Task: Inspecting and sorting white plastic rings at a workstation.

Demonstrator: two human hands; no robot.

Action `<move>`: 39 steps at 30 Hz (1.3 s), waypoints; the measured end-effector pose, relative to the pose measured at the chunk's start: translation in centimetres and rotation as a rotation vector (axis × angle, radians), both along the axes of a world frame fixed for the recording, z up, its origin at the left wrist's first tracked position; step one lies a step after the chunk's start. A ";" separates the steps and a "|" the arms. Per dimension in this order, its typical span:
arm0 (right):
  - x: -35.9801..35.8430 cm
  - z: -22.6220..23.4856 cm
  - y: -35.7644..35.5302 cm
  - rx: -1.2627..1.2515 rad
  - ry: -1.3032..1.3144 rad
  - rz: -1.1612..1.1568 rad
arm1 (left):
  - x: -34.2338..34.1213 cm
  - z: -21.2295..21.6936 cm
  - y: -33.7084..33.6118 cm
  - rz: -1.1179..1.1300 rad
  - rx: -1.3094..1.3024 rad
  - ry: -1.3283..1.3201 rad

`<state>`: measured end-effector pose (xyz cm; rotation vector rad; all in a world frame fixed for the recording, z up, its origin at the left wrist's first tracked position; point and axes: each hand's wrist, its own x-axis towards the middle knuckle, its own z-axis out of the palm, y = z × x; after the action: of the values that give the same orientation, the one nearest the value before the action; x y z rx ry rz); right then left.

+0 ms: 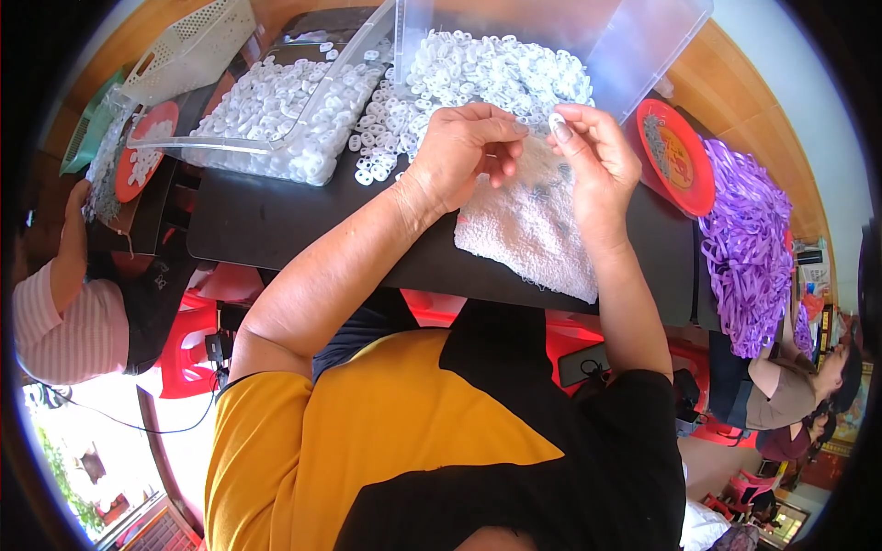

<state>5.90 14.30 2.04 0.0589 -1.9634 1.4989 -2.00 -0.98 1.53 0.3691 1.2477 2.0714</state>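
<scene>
My right hand [602,165] pinches a small white oval plastic piece [556,121] between thumb and fingers, above a pale terry towel [524,234]. Close beside it on the left, my left hand [469,151] has thumb and index finger pressed together, the other fingers curled. Whatever sits in that pinch is too small to make out. Beyond both hands lies a heap of white oval pieces with holes [496,69], partly inside a clear plastic bin [643,46] tipped toward me. More loose ovals spread over the dark table [266,216] by my left wrist.
A clear box [317,170] full of white pieces stands at left. At right are a red plate [703,188] with small grey parts and a bundle of purple straps [749,248]. A co-worker [83,321] sits at far left beside another red plate [124,179]; other people are at far right.
</scene>
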 end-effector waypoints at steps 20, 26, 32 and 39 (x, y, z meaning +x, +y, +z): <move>0.1 0.5 -0.4 -0.197 -0.113 0.052 | 1.1 0.2 0.4 0.132 -0.111 0.205; 0.0 0.3 -0.4 -0.175 -0.112 0.089 | 1.5 0.3 0.4 0.135 -0.141 0.240; 0.2 0.8 -0.6 -0.197 -0.187 0.100 | 1.5 0.3 0.4 0.123 -0.159 0.260; 0.0 1.0 0.4 -0.288 -0.278 0.171 | 1.7 0.3 0.4 0.138 -0.186 0.341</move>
<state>5.88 14.67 3.07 -0.1145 -1.9699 1.9787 -0.34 -0.55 1.79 0.5817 1.6964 2.0405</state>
